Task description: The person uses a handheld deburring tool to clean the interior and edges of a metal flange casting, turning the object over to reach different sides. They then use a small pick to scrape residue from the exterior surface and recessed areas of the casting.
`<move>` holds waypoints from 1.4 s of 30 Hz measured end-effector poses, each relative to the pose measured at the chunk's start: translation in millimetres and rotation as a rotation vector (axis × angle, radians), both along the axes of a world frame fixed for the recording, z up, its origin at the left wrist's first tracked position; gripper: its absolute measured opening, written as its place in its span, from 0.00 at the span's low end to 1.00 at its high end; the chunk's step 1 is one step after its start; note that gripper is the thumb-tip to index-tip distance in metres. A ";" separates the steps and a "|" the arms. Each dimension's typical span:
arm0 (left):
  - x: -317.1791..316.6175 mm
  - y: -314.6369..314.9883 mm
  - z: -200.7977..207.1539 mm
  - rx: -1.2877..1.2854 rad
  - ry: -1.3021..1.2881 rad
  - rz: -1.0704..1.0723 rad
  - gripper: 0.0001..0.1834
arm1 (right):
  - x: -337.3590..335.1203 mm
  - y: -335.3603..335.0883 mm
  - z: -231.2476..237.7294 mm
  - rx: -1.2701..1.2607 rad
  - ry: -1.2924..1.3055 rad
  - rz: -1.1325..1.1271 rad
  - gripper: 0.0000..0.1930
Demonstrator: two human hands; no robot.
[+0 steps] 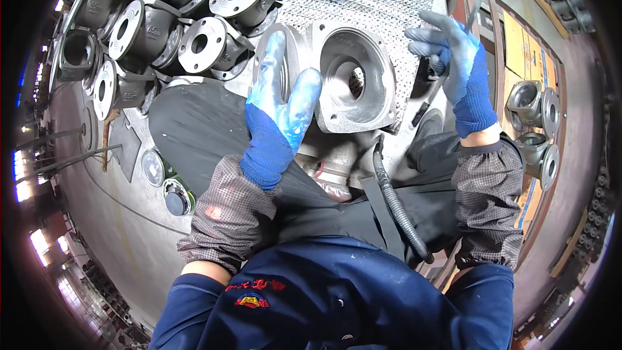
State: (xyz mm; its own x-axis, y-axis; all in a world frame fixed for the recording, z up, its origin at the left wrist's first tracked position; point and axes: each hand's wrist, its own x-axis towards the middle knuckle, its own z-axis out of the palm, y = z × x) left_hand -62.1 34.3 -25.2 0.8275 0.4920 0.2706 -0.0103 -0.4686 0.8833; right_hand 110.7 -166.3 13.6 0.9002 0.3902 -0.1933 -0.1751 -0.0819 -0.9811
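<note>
Grey metal casting (334,84), bore facing up, long axis left-right; left fingers (273,55) spread, right fingers (447,24) unclear.

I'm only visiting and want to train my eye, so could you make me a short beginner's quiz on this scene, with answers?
1. True or false: the left hand and the right hand are both gloved.
2. What outline has the wide rim of the metal casting between the hands? A: triangular. B: squarish with rounded corners. C: star-shaped.
3. Fill the gap: the green can with a dark round top is on the person's ___ side.

Key: 1 true; 2 B; 3 left.
</note>
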 end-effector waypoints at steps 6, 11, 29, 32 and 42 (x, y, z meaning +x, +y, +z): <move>4.3 -5.7 1.5 -0.125 0.017 -0.029 0.38 | -4.3 -29.2 -66.9 -0.104 0.397 -0.017 0.18; 3.9 -3.4 6.6 -0.159 0.014 -0.055 0.38 | -26.5 -8.2 -88.9 -0.085 0.454 -0.024 0.16; 15.5 5.2 12.2 0.285 -0.132 -0.198 0.30 | 29.3 -58.5 -49.4 -0.528 0.475 0.558 0.18; 12.3 2.8 17.2 0.076 -0.068 -0.158 0.33 | 8.6 -67.1 -42.0 -0.651 0.544 0.309 0.19; 13.6 -3.3 16.3 -0.234 -0.023 -0.128 0.40 | -13.4 -112.7 -90.7 -0.565 -0.071 -0.170 0.14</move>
State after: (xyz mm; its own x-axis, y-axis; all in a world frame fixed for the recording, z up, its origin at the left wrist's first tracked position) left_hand -48.6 31.0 -8.9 0.8821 0.4349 0.1812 -0.0779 -0.2448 0.9664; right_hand 97.2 -279.0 -77.1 0.9594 0.0940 -0.2659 -0.1666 -0.5718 -0.8033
